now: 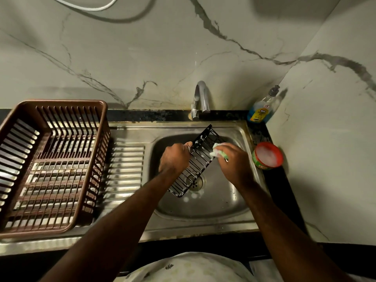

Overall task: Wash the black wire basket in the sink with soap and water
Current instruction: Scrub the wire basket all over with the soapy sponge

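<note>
Black wire basket (195, 159) is inside the sink basin (227, 202), held at a slant. Its far end is up toward the faucet (201, 98), and its near end is low over the drain (197, 181). Cannot tell if the near end touches the basin floor. White suds dot the basket's wires and solid back plate.

Left hand (174, 157) grips the basket's left long edge, fingers curled round the plate. Right hand (234, 159) clutches a green-and-white soapy sponge (218, 152), fingers curled over it, and presses the sponge against the wires on the basket's upper right side. Both forearms reach in from the bottom of the view.

A few foam blobs (192, 196) lie on the basin floor just beside the basket's near corner. No water shows at the faucet spout.

Round tub with a red rim (267, 155), full of white foam, sits on the black counter (284, 190) just right of the sink. Blue dish-soap pump bottle (259, 110) stands in the back corner, behind the tub. Brown plastic dish rack (95, 151) sits on the left, over the ribbed steel drainboard (127, 169). Marble-look wall (162, 47) runs behind and on the right side. White cable (95, 7) loops at the top edge. Light patterned garment (189, 267) shows at the bottom centre.
</note>
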Demonstrator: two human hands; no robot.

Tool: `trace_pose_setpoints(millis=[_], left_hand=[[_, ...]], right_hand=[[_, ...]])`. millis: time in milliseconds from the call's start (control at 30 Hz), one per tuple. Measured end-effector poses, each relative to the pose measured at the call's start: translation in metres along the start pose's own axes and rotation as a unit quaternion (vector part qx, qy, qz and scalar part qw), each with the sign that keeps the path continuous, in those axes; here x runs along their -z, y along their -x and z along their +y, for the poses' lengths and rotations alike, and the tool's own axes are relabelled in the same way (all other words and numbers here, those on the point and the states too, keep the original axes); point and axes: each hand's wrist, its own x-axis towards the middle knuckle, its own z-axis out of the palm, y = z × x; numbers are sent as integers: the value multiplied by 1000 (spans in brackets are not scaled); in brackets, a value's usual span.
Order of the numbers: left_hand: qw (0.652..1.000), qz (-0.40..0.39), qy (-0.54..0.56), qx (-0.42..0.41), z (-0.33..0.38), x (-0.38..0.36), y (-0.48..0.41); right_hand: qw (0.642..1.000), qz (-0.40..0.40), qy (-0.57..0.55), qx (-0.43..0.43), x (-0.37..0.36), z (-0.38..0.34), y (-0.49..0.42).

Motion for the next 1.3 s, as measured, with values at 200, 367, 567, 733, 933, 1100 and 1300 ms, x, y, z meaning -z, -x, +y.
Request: trace_pose_setpoints(millis=[200, 367, 567, 733, 933, 1100, 1300], left_hand=[[1000, -10, -19, -19, 4, -9, -2], [997, -5, -57, -52, 3, -9, 4], [998, 7, -56, -37, -5, -6, 3], [998, 8, -47, -29, -10, -4, 2], [996, 3, -68, -49, -10, -7, 8], [999, 5, -43, -28, -6, -8, 6], [999, -3, -44, -25, -12, -4, 0]], right_hand=[[998, 50, 10, -37, -2, -16, -30], [995, 40, 33, -86, -16, -22, -41], [994, 1, 36, -104, -24, -20, -27], [994, -25, 39, -104, -20, -14, -12], [994, -27, 63, -86, -23, -23, -21], [991, -49, 90, -83, -19, -18, -13], [987, -46, 88, -129, -10, -12, 5]])
